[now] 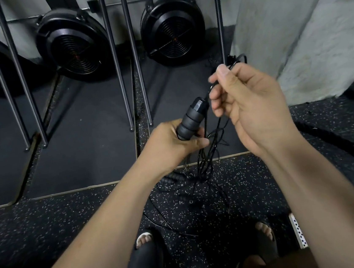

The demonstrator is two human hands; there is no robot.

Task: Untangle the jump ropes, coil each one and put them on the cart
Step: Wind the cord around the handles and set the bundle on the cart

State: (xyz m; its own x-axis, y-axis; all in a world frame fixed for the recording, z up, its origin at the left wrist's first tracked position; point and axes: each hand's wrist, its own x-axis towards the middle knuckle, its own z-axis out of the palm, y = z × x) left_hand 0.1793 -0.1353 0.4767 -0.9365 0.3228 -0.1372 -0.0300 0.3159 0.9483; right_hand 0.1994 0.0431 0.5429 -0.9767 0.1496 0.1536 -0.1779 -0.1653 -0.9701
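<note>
Left hand: we see the left hand (169, 148) wrapped round the lower end of the ribbed black handle (189, 119), fingers and thumb closed firmly on it.
Handle: it is tilted, cap end up and to the right.
Right hand: just up and right of the handle, the right hand (250, 108) pinches a thin black cord (235, 62) between thumb and forefinger; the other fingers curl loosely.
Cord: it runs from the handle's cap up into that pinch, and a small loop sticks out above the thumb.
Tangle: the tangle (205, 159) of black jump-rope strands hangs just below and right of the handle, down to the floor (71, 223).
Second handle: a second handle (173, 178) lies on the speckled floor below the held handle, under our left wrist.
Fans: round black fans (74, 48) stand well above the handle, against the wall.
Pillar: a grey pillar (303, 31) rises to the upper right of the handle.
Sandals: our dark sandals (146, 258) are well below the handle.
Cart: we cannot tell where it is.
</note>
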